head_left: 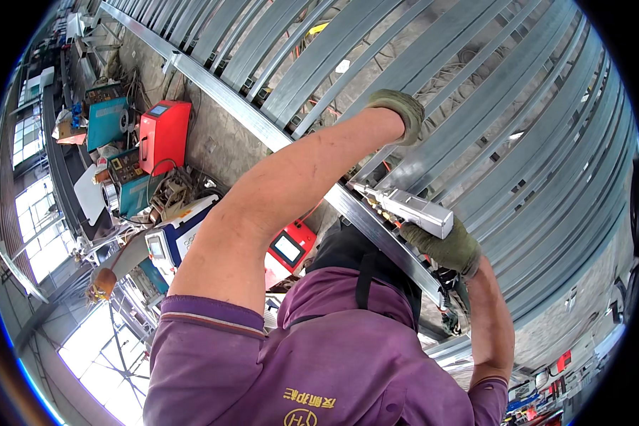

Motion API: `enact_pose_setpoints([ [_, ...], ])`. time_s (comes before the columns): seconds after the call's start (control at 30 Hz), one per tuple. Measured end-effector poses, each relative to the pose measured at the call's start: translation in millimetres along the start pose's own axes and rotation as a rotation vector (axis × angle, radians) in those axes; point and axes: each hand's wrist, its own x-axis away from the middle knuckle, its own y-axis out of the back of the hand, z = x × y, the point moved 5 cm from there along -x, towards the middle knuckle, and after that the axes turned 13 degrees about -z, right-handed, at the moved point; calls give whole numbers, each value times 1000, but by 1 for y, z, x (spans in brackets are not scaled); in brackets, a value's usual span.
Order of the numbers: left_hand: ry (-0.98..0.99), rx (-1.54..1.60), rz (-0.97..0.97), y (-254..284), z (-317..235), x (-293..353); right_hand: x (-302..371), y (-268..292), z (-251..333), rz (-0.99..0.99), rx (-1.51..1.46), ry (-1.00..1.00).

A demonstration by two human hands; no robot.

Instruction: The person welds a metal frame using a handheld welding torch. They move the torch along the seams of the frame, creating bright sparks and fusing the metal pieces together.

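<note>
My right hand (447,247), in an olive work glove, is closed around the grip of a silver handheld welding gun (415,211). Its narrow nozzle points left, close to where a slat meets the long metal rail (376,238) in front of my body. My left arm reaches across to the far side of the rail. There the gloved left hand (399,113) is over the galvanized metal slats (433,67), its back toward me; its fingers are mostly hidden, and I cannot tell whether it grips one.
Slats in long parallel rows fill the far and right sides, with cables on the floor beneath. To the left stand a red machine box (165,135) and teal machines (106,121). Another red unit with a screen (289,248) sits beside my waist, near a white-and-blue cabinet (181,231).
</note>
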Motion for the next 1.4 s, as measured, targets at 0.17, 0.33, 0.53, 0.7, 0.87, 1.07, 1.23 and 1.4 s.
enact_pose_setpoints([
  [0.17, -10, -15, 17, -4, -1, -7, 0, 0, -5, 16, 28, 31],
  [0.33, -5, -2, 7, -3, -1, -5, 0, 0, -5, 37, 46, 11],
  [0.53, -6, 1, 32, 1, -5, -5, -1, -1, -15, 26, 48, 46],
  [0.7, 5, -8, 46, 1, -5, -5, 3, 1, 5, 42, 188, -64],
  [0.87, -16, -6, -29, -7, -2, -8, 2, 2, -1, 49, 228, -26],
  [1.07, -18, -6, -36, -14, 1, -12, 2, 2, -2, 41, 254, 21],
  [1.23, -28, -26, -17, -8, -2, -9, 2, 1, -11, 35, 183, 41],
  [1.4, -26, -23, -35, -7, -1, -6, 5, 1, -5, 38, 166, -15],
])
